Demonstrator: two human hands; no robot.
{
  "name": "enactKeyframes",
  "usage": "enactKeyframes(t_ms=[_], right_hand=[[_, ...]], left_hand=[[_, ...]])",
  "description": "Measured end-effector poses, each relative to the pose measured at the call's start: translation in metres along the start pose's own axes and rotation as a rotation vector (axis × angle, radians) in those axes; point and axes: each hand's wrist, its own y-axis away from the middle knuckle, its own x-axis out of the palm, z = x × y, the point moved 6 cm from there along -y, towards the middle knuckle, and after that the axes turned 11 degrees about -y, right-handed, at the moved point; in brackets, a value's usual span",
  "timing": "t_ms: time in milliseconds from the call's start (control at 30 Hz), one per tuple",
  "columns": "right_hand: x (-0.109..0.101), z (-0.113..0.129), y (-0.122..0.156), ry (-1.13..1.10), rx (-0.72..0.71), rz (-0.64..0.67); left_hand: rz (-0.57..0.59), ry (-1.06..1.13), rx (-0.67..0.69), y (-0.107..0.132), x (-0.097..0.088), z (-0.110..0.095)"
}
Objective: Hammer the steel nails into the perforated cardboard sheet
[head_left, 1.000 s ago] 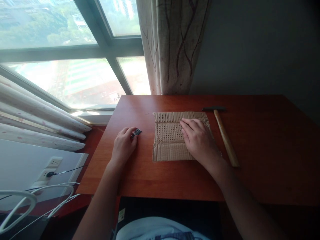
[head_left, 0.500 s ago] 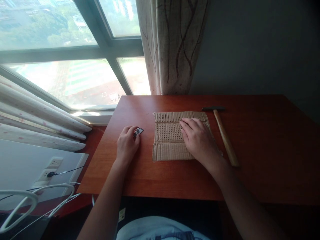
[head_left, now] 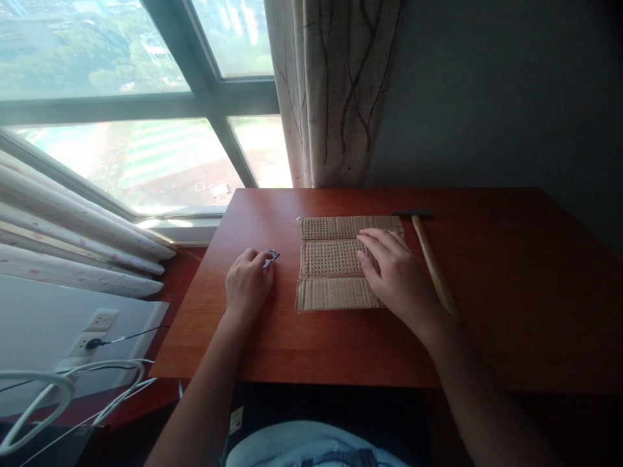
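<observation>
1. Cardboard sheet [head_left: 331,294] lies on the tabletop [head_left: 302,350] between your left grip [head_left: 246,280] and your right grip [head_left: 398,269], its right part running in under the right one.
2. Your left grip is pinching a cluster of thin pieces [head_left: 271,258], dark with pale streaks, between thumb and forefinger; they poke out on the side facing the cardboard, too small for you to make out one by one.
3. Your right grip is loosely spread, fingers reaching forward and left over the cardboard with the thumb held apart from them. You cannot tell whether the fingertips press on it.
4. Left of your right grip you can see rows of small holes across the far and middle panels; the panel nearest you is plain.
5. To the right of your right grip lies a hammer [head_left: 435,269], its dark head farther from you than your fingers, its wooden handle slanting back toward your right wrist.
6. Beyond your left grip is a window [head_left: 117,155]; a patterned curtain [head_left: 341,91] hangs past the tabletop's far edge, ahead of both grips.
7. Low to the left of your left grip, a black plug [head_left: 92,344] sits in a wall socket [head_left: 80,344], near white cables [head_left: 59,384].
</observation>
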Motion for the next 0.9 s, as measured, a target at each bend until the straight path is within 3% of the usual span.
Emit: enactKeyframes(t_ms=[200, 500, 667, 900], right_hand=[[-0.024, -0.012, 0.015, 0.002, 0.024, -0.079], [-0.05, -0.062, 0.042, 0.074, 0.158, -0.188], [-0.054, -0.082, 0.056, 0.1, 0.197, -0.196], [-0.048, -0.088, 0.063, 0.097, 0.222, -0.177]], left_hand=[[0.069, -0.118, -0.026, -0.002, -0.003, -0.007], [0.088, -0.184, -0.005, -0.006, -0.003, -0.01], [0.093, -0.193, -0.001, -0.005, -0.001, -0.011], [0.104, -0.196, 0.044, -0.005, -0.001, -0.014]])
